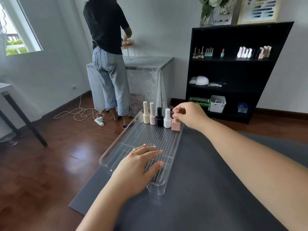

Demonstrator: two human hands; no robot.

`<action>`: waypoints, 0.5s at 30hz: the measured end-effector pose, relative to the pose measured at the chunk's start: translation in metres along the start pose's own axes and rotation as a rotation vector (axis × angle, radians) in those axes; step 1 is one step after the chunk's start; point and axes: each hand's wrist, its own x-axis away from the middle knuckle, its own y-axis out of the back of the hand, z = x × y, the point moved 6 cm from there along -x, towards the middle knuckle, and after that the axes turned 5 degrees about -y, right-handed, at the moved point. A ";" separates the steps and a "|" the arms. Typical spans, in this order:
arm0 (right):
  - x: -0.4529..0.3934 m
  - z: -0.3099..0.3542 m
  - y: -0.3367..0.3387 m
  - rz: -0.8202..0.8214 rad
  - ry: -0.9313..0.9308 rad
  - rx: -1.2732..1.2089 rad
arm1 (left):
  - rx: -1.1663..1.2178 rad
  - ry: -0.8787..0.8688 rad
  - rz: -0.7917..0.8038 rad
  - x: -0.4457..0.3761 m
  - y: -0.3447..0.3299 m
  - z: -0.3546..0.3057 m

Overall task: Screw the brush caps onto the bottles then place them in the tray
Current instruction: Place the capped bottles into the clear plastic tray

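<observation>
A clear ribbed plastic tray [116,144] lies lengthwise on the dark grey table. A row of capped bottles stands at its far end: cream [146,115], pale pink [152,115], black [159,119] and white [167,120]. A pink square bottle [176,125] stands at the right end of the row. My right hand [190,115] pinches this bottle's cap, which its fingers hide. My left hand [141,161] rests flat, fingers apart, on the near part of the tray.
The grey table [208,189] ends just left of the tray, with wooden floor below. A person [108,55] stands with their back to me at a draped table. A black shelf unit [233,72] holds more bottles at the right. Cables [83,113] lie on the floor.
</observation>
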 end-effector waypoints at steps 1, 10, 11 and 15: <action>-0.003 -0.003 -0.002 -0.012 -0.004 0.016 | -0.007 -0.003 -0.005 0.000 0.000 0.000; -0.012 -0.014 -0.007 -0.043 -0.029 0.047 | -0.035 -0.014 -0.046 0.002 0.002 -0.002; -0.012 -0.015 -0.008 -0.053 -0.029 0.042 | -0.036 -0.013 -0.048 0.002 0.002 -0.001; -0.012 -0.017 -0.009 -0.119 -0.038 0.058 | -0.033 -0.016 -0.057 0.002 0.002 -0.002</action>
